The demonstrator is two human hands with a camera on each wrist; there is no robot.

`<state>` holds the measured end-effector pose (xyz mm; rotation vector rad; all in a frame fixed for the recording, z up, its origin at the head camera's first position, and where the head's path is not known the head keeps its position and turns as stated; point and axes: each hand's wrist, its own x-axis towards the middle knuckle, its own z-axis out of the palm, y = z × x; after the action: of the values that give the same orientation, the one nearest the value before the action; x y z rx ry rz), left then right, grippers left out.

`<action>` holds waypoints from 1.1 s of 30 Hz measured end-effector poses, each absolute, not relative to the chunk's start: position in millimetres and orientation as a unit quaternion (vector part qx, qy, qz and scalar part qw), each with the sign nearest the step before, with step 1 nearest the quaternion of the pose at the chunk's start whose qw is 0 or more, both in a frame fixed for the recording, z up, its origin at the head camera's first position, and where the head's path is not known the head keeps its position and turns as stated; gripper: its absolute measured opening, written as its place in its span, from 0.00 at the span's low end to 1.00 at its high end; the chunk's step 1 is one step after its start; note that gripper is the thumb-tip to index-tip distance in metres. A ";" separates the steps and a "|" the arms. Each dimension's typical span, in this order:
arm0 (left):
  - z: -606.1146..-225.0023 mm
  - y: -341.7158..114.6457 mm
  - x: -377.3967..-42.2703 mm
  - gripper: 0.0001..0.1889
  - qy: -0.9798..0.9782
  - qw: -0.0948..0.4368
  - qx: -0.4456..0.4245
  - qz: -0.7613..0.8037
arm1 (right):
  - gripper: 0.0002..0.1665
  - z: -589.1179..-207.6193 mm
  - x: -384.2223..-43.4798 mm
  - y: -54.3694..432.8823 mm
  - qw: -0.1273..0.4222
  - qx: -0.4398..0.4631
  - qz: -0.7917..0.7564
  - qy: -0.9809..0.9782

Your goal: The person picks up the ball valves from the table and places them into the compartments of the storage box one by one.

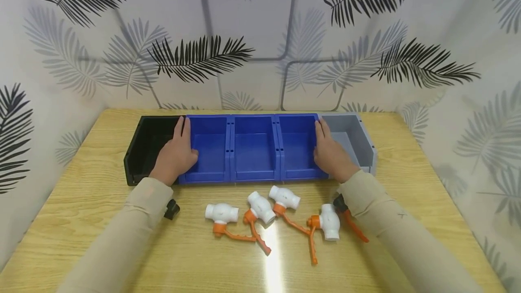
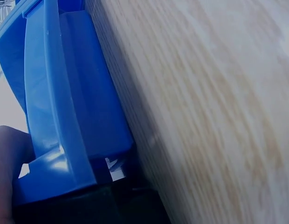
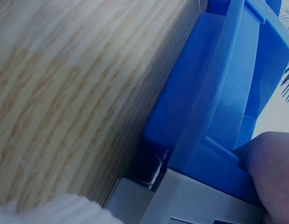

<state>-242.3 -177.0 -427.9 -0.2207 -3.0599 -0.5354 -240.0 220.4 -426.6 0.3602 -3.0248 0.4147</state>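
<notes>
A joined row of bins spans the table: a black bin [image 1: 142, 148], three blue bins [image 1: 254, 150] and a grey bin [image 1: 354, 134]. My left hand [image 1: 176, 155] rests on the join between the black bin and the leftmost blue bin, index and middle fingers straight, thumb inside the blue one. At the other end, my right hand [image 1: 331, 153] lies along the join between the rightmost blue bin and the grey bin, its visible fingers straight. Both wrist views show the blue bin fronts [image 2: 51, 93] [image 3: 223, 93] close up; only part of each hand appears there.
In front of the bins lie several white ball valves [image 1: 222, 213] with orange handles. A black-and-orange piece [image 1: 354, 225] sits partly under the right sleeve, and a black piece [image 1: 172, 209] beside the left sleeve. Behind the wooden table [image 1: 101, 234] hangs a leaf-patterned cloth [image 1: 252, 26].
</notes>
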 end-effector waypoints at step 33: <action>-426.2 -175.4 -234.4 0.44 -0.982 0.009 -0.073 -0.174 | 0.42 -426.4 -234.4 222.9 0.048 0.112 0.134 -0.984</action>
<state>-234.4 -175.4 -426.2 -0.2283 -3.0676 -0.5444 -234.4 222.9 -426.4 0.3405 -2.9988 0.4081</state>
